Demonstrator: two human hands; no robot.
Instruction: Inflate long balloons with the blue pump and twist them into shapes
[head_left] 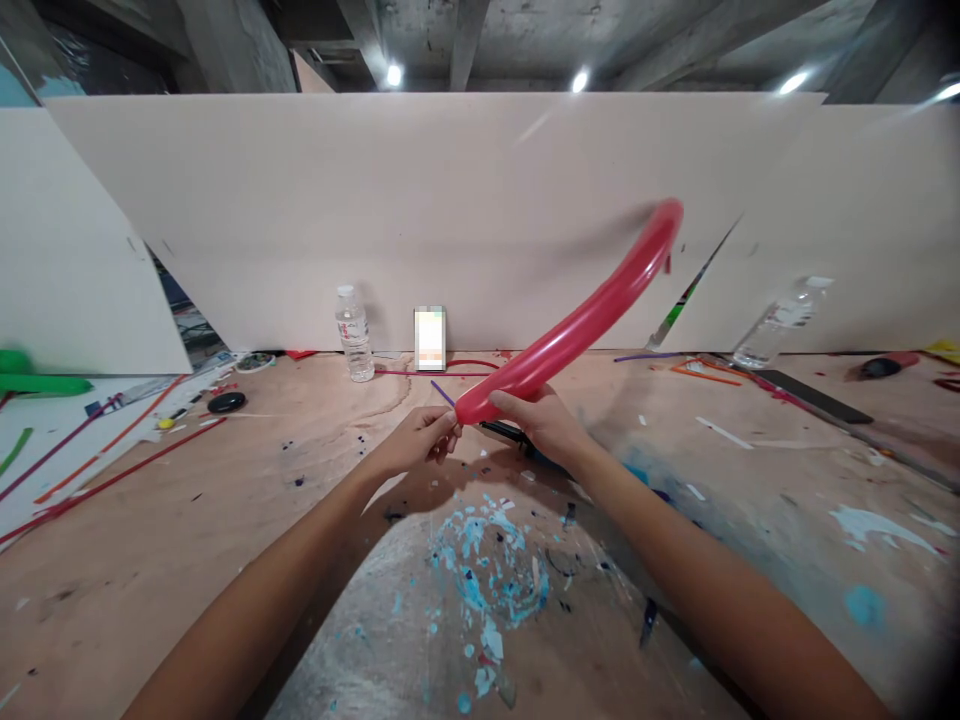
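A long inflated red balloon (581,325) slants up to the right across the middle of the head view, its far end bent over with a small tip hanging down. My left hand (421,438) pinches it at the near, lower end, fingertips closed at the knot end. My right hand (546,420) wraps round the balloon just right of that, thumb on top. A thin purple strip (442,393) shows just above my left fingertips; I cannot tell whether I hold it. Behind my right hand a dark object (508,432) lies on the table, partly hidden.
Against the white board (300,220) stand a water bottle (355,335) and a phone with a lit screen (430,340). Another bottle (784,322) leans at right, near a dark flat bar (810,396). Uninflated balloons (112,475) lie at left, by a black disc (226,402). Blue paint flecks (487,560) mark the table.
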